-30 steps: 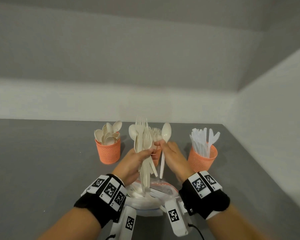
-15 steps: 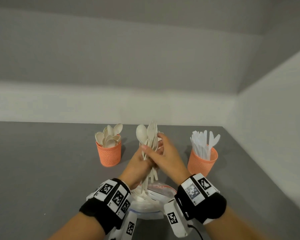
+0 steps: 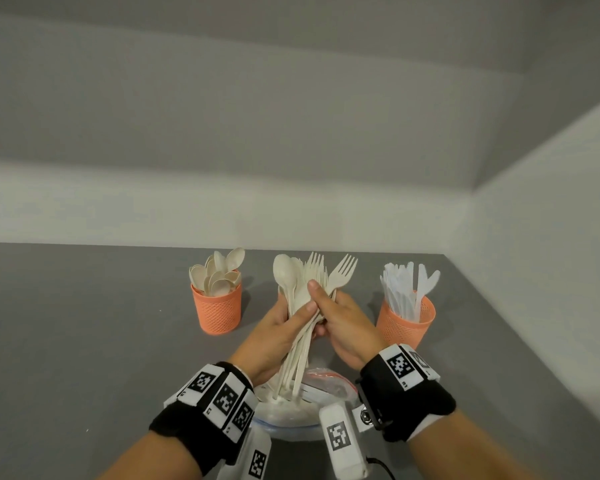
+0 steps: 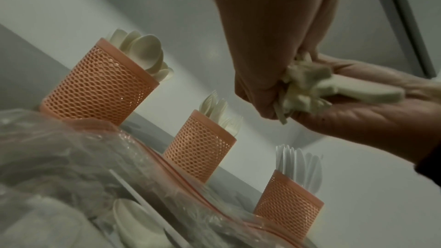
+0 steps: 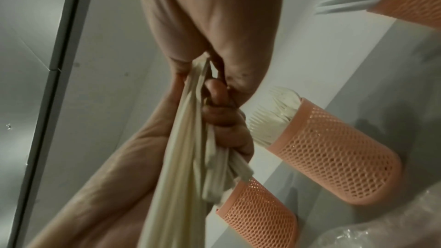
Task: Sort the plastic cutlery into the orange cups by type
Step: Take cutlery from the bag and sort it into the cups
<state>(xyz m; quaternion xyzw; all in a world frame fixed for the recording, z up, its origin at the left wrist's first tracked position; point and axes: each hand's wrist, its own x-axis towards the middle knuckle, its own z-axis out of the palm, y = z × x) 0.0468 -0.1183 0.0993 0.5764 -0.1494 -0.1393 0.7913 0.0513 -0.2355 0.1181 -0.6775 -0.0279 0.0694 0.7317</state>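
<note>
Over the bag (image 3: 329, 386), our left hand (image 3: 274, 330) grips the mixed bundle (image 3: 303, 306) upright w/ heads fanned, right hand (image 3: 343, 323) pinching a fork (image 3: 342, 275) out, prob for the middle cup (image 4: 199, 155).

The three orange cups are matt plastic with walls pierced in a fine mesh and a smooth solid band at the rim. The spoon cup (image 3: 217, 309) holds cream plastic spoons with a dull, faintly chalky finish. To its right, the middle cup (image 4: 200, 153) holds forks of the same cream plastic. Farthest right of the spoon cup, the knife cup (image 3: 405, 323) holds whiter, slightly translucent plastic knives. In front of the spoon cup lies a clear bag (image 4: 71, 157) of thin crinkled glossy film. The grey tabletop (image 3: 66, 323) is smooth and matt.
</note>
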